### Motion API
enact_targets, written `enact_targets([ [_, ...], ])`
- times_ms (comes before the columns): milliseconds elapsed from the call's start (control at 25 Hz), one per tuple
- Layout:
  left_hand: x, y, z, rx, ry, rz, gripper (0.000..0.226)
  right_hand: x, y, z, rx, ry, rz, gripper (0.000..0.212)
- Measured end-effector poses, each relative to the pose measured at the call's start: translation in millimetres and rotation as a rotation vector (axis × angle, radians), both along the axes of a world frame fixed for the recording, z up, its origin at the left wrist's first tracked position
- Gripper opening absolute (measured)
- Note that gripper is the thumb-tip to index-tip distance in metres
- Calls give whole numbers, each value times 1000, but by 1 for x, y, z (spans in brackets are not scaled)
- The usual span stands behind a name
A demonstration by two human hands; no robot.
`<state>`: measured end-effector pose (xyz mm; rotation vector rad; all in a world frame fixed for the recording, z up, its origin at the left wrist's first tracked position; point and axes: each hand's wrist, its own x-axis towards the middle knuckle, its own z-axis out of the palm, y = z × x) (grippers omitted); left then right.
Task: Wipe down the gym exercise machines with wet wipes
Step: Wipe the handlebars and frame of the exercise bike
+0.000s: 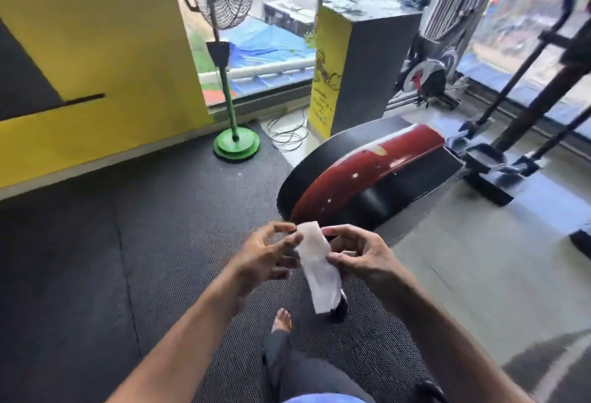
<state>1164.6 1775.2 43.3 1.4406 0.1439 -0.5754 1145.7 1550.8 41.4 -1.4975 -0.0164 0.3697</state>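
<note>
A white wet wipe (316, 268) hangs folded between both hands in the lower middle of the view. My left hand (267, 258) pinches its upper left edge with curled fingers. My right hand (358, 252) pinches its upper right edge between thumb and fingers. Just beyond the hands stands an elliptical machine with a red and black flywheel housing (367, 172). Its dark pedals (489, 159) and upright arms reach to the right.
A green-based pedestal fan (236, 143) stands by the yellow wall, with loose cables (286, 134) beside it. A black and yellow pillar (358, 67) rises behind the machine. An exercise bike (425, 79) sits by the window. My bare foot (282, 319) is on black rubber matting.
</note>
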Motion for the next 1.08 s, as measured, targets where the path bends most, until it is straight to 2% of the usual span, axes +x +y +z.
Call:
enact_targets([
  [80,53,10,-12,-50,114,-72,60,47,16,-10,48,30,-141,34],
  [240,158,22,-19,-73,128,-75,66,140,46,-16,24,35,-299,33],
  [480,333,44,-8,-113,-43,-89,66,291,79,1,-53,-149,-495,40],
  [640,431,50,-14,-96,-202,-145,47,383,96,5,-60,-223,-634,38],
  [800,549,61,-12,-58,-281,-292,28,480,115,7,-126,-238,-733,47],
  [880,588,64,-3,-41,-304,-363,25,507,119,16,-154,-255,-733,45],
  [960,637,57,3,-58,-338,-455,26,543,117,22,-188,-298,-822,41],
  [1080,690,32,11,-118,-391,-551,31,576,106,24,-147,-276,-900,37],
])
